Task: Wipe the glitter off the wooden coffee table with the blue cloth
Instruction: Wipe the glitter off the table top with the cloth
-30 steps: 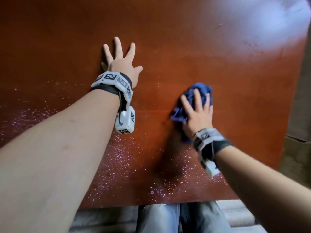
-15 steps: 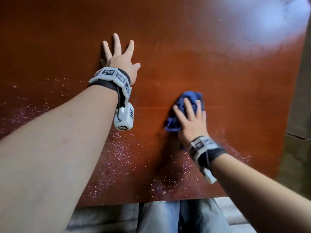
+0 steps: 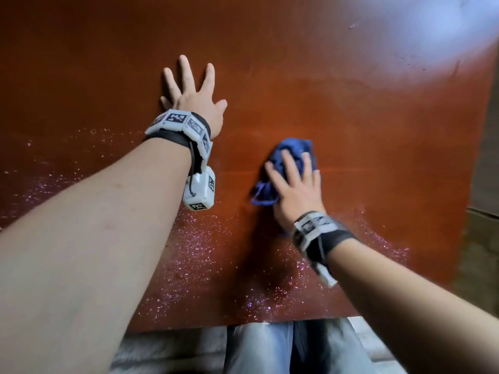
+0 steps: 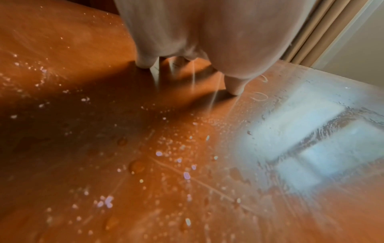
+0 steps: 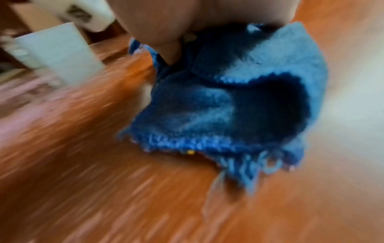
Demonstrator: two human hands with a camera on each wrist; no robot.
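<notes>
The reddish-brown wooden coffee table [image 3: 324, 76] fills the head view. Pink glitter [image 3: 194, 247] is strewn across its near half, thickest near the front edge; specks [image 4: 166, 152] also show in the left wrist view. A crumpled blue cloth [image 3: 290, 155] [image 5: 228, 105] lies right of centre. My right hand [image 3: 294, 182] presses flat on it with straight fingers. My left hand [image 3: 191, 93] rests flat on the bare wood to the left and farther back, fingers spread, holding nothing. The right wrist view is blurred by motion.
The table's right edge [image 3: 478, 184] borders a dim floor. Its front edge [image 3: 243, 323] runs just above my knees in grey trousers [image 3: 270, 346]. A pale window glare [image 3: 421, 28] lies on the far right corner. A white boxy object [image 5: 58, 52] shows blurred at the left.
My right hand has slid the blue cloth toward me and slightly left over the last second. The left hand stayed planted on the wood.
</notes>
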